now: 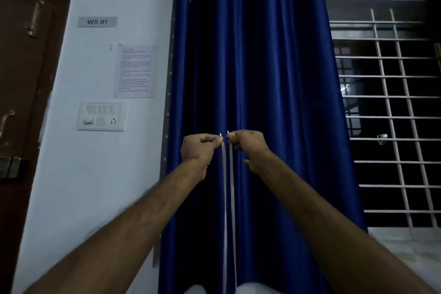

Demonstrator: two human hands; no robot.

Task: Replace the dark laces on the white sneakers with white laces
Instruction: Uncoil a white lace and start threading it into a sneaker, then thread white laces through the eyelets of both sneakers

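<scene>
The fingers of the left hand and those of the right hand each pinch one tip of the white lace. The tips are raised level, just apart, before the blue curtain. Both strands hang to the near edge. This looks like evening the ends; next, lower the tips to the eyelets, which are out of view.

arms outstretched, raised | left hand pinches white lace | right hand likewise

Two forearms showing bare along their whole visible length, fine hair showing on both, left grip and right grip showing bare likewise
</scene>
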